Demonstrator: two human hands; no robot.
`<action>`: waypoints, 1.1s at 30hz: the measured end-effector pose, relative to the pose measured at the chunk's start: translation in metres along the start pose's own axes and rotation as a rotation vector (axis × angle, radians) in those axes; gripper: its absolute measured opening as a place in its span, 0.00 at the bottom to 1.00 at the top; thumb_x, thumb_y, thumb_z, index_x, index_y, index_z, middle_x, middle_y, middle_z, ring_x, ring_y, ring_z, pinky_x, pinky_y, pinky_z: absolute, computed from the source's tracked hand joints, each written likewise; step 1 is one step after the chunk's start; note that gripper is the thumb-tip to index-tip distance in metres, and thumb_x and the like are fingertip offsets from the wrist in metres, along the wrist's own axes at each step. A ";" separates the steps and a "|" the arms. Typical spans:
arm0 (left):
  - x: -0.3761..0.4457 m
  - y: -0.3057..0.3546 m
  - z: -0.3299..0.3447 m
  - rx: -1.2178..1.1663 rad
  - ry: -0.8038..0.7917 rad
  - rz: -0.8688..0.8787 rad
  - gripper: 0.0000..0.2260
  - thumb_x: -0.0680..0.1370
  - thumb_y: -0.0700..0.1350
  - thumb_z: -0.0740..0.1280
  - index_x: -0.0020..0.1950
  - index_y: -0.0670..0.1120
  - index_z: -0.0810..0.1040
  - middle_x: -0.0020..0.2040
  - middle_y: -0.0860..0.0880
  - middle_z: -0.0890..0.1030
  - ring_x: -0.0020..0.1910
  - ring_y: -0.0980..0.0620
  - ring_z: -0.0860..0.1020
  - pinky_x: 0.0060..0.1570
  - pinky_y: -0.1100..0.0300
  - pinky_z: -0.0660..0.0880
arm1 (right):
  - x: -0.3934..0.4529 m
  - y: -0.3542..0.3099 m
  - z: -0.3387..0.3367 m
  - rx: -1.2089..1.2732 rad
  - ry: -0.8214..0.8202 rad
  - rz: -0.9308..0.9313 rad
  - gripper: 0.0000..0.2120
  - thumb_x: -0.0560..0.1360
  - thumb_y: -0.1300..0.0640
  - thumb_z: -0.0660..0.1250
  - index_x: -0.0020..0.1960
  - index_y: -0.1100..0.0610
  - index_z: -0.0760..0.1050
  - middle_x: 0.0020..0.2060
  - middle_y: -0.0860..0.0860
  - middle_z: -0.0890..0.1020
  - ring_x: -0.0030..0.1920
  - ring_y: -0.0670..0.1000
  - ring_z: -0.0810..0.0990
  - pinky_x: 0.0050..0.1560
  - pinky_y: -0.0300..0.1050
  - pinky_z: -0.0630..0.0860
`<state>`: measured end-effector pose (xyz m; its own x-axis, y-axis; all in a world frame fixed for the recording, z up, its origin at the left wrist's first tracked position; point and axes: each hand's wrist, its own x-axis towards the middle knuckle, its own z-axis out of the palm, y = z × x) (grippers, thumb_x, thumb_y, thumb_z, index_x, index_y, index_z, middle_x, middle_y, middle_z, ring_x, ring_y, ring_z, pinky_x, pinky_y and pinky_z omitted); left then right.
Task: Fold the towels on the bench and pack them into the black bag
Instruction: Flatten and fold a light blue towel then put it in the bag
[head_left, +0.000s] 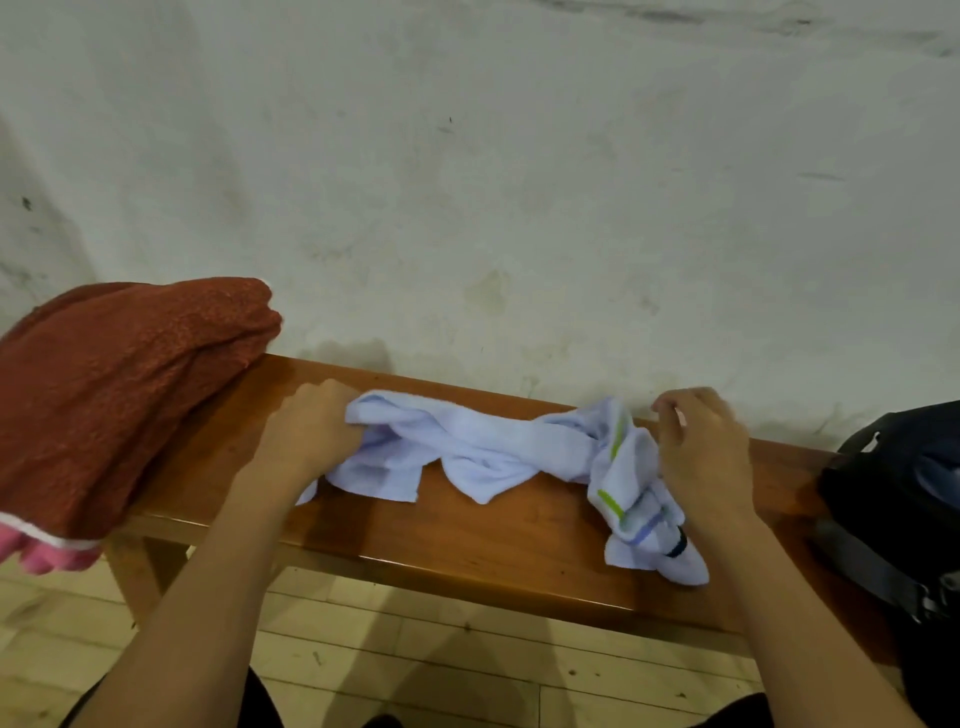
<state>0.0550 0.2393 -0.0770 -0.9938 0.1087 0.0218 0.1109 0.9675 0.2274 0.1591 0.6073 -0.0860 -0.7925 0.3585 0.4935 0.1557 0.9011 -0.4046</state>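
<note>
- While the black bag (904, 499) sits at the bench's (467, 545) right end, contents unseen, the rumpled white towel (493, 452) lies mid-bench.
- Left hand (306, 431) grips its left end; right hand (706, 452), fingers curled, holds its right end.
- Rust towel (114, 395) on bench's left end; wall (519, 182) behind.

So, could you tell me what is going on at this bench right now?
A person is working on a pale blue towel lying crumpled across the wooden bench. The left hand grips one end of it, and the right hand, fingers curled, is at the other, striped end. It is not yet folded. A reddish-brown towel lies bunched at the bench's left end, and the black bag sits at the right end.
</note>
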 end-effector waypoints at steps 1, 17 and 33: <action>0.002 0.000 -0.001 -0.043 0.043 0.036 0.10 0.78 0.44 0.63 0.36 0.52 0.71 0.41 0.47 0.82 0.32 0.52 0.71 0.36 0.59 0.68 | -0.001 -0.003 -0.001 0.074 -0.105 0.015 0.06 0.81 0.60 0.61 0.52 0.57 0.78 0.50 0.54 0.79 0.50 0.58 0.78 0.49 0.50 0.73; -0.031 0.030 -0.004 -0.115 -0.292 0.049 0.09 0.74 0.44 0.72 0.37 0.46 0.74 0.35 0.50 0.77 0.37 0.50 0.77 0.39 0.58 0.74 | -0.018 -0.047 0.006 -0.481 -0.583 -0.258 0.11 0.77 0.46 0.62 0.57 0.49 0.73 0.43 0.47 0.80 0.40 0.50 0.75 0.41 0.43 0.65; -0.019 0.004 -0.005 0.125 0.402 0.195 0.14 0.62 0.27 0.70 0.44 0.40 0.83 0.49 0.41 0.75 0.51 0.39 0.70 0.44 0.51 0.58 | -0.009 -0.030 0.000 -0.183 0.027 -0.337 0.10 0.64 0.65 0.63 0.45 0.60 0.77 0.48 0.56 0.81 0.51 0.61 0.79 0.56 0.53 0.66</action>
<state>0.0738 0.2404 -0.0720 -0.8742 0.2180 0.4338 0.2708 0.9606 0.0630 0.1616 0.5775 -0.0780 -0.8018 0.0387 0.5964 -0.0064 0.9973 -0.0733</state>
